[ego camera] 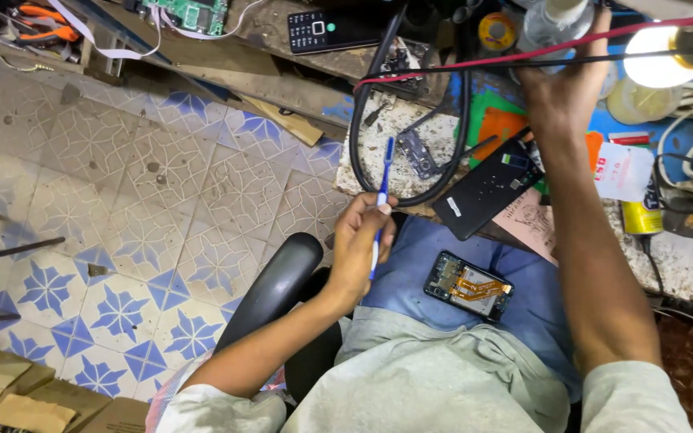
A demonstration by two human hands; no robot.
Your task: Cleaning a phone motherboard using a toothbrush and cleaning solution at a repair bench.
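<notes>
Opened phone lay on the person's lap, on the blue denim of the thigh, back cover off w/ an orange flex cable showing across its insides. It sat flat and face-down there, apart from both hands, prob. parked on the lap b/c the workbench in front was crowded and the lap kept it close.

Left hand was closed around a blue-handled tool, a thin screwdriver or pry tool, can't tell which. Thumb and fingers pinched the shaft mid-length, tip pointing up and away toward the bench, so it was held ready rather than in contact w/ the phone. Hand hung just left of the lap, above the black chair armrest.

Right hand reached up over the bench to a clear plastic bottle near the lit lamp bulb. Fingers looked wrapped on the bottle's lower part, but the palm faced away, so how tight the hold was I couldn't tell. A red wire ran across in front of that hand.

On the bench: a second dark phone lying flat at the near edge, a loop of black cable, a keypad phone further back, a yellow can.
</notes>
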